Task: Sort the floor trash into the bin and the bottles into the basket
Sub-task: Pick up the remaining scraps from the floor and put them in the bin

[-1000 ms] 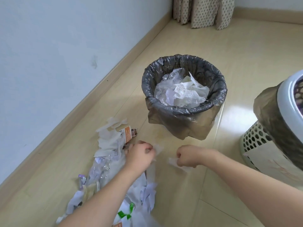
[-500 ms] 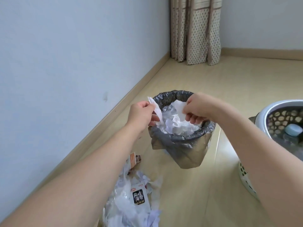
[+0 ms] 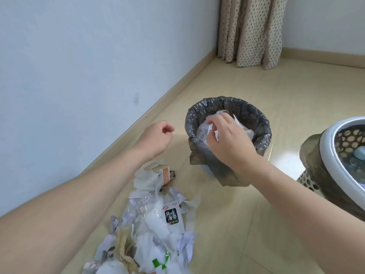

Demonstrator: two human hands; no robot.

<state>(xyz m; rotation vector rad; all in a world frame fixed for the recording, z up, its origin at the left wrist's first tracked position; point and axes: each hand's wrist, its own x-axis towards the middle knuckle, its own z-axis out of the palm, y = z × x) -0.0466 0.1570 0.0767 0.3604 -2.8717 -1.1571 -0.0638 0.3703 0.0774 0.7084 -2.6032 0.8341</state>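
One bin [image 3: 256,119] — one basket [image 3: 327,135]

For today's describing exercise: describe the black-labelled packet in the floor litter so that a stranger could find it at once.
Start at the bin lined with a grey bag, then look down to the litter pile on the floor nearer the camera. The packet lies near the pile's middle, the only piece with a black label bearing white characters.

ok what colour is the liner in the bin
Dark grey, slightly see-through liner folded over the bin's rim; the head view shows it.
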